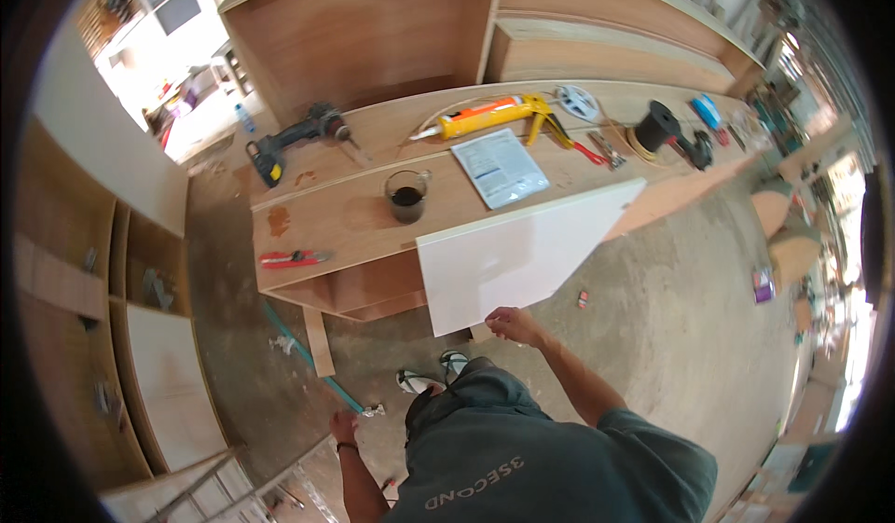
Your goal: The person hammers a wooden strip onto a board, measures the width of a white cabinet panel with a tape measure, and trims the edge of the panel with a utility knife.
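Observation:
A white cabinet door (522, 257) stands swung out from the front of a wooden cabinet (326, 234). At its lower edge is my right hand (513, 325), its fingers closed on the panel's rim. My left hand (344, 425) hangs low at my side, loosely open, with nothing visible in it; a dark band circles the wrist. On the cabinet top nearest the door lie a white plastic packet (501, 168) and a glass mug (407, 197) of dark drink. Red-handled pliers (294, 259) rest near the left front corner.
A cordless drill (303, 139), a yellow caulking gun (489, 117) and a black spool (658, 127) lie farther back on the cabinet top. A wood strip (318, 341) and a teal strip (312, 360) lie on the floor. Shelving (154, 290) stands at left.

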A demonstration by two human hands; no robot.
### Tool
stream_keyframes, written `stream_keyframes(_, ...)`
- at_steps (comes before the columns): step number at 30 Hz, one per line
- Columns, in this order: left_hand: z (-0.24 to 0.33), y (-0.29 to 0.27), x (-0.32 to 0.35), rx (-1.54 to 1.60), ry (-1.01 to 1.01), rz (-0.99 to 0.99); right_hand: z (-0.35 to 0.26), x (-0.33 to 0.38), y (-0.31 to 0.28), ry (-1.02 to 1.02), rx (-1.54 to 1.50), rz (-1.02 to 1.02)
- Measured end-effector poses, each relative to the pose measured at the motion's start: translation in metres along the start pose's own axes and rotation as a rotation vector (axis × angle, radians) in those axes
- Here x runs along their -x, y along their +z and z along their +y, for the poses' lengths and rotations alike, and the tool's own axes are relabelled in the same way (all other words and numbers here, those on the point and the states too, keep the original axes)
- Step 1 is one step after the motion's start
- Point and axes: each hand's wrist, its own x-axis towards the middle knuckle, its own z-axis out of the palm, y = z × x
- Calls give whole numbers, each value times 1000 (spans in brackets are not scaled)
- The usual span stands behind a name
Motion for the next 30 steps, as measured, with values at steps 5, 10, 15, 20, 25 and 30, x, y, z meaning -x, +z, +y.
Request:
stream_keyframes(5,-20,37,-12,-594,534,-333,-113,0,-3,-324,60,-219)
stream_keyframes(10,-51,120,51,-644,339,-182,-205,18,-39,-476,171,-258)
stream_keyframes(15,-112,89,100,-750,227,-20,-218,4,-29,-576,19,-371)
stream_keyframes(20,-228,48,158,-793,27,226,-203,20,28,-534,-30,-746)
stream_keyframes(25,-154,102,237,-143,-183,520,-179,15,77,-624,255,-910)
stream_keyframes(30,-234,172,277,41,-399,416,-184,21,120,-705,392,-1098)
